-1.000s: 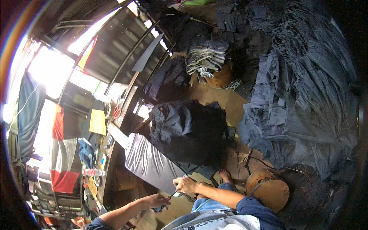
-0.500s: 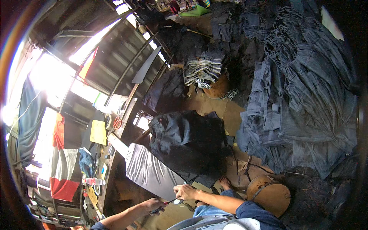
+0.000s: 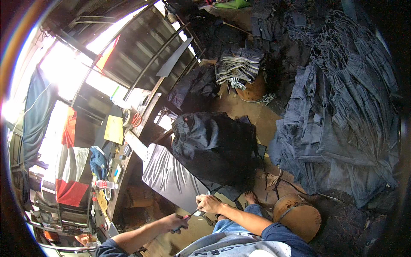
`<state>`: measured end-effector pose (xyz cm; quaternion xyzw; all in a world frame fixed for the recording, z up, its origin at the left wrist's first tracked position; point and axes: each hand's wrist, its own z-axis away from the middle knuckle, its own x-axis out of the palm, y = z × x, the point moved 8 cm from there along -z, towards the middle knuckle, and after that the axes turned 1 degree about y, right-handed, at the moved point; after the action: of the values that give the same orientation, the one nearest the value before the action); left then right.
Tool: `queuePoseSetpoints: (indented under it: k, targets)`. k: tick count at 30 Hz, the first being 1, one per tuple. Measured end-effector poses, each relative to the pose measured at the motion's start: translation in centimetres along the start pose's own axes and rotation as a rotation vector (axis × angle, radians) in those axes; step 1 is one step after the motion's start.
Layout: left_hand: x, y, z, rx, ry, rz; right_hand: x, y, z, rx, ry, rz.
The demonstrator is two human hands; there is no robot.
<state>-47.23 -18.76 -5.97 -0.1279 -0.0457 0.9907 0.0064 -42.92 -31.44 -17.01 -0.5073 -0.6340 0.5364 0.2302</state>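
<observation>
My left hand is closed around the red and dark handle of a thin screwdriver-like tool. Its narrow shaft points up and right to my right hand, whose fingers are pinched together at the tip; a small pale object shows just under them, too small to name. Both hands are in front of my body, at the near edge of a board covered in silvery grey cloth. Dark elastic-waist trousers lie across the far side of that board.
A large heap of dark blue garments fills the right. Beside my leg is a round brown drum. A tied stack of folded clothes sits farther off. On the left bench are red-handled scissors and a plastic bottle.
The whole view has shifted slightly, so the scene sits a little higher and to the right. Both hands keep the same hold, and the pale object beneath my right hand shows less.
</observation>
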Motion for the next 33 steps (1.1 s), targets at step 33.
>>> queuePoseSetpoints:
  k: [33]
  targets:
    - [-1.1,2.7,0.0,0.176,0.123,-0.28,-0.2,0.2,-0.5,-0.007,-0.063,0.001]
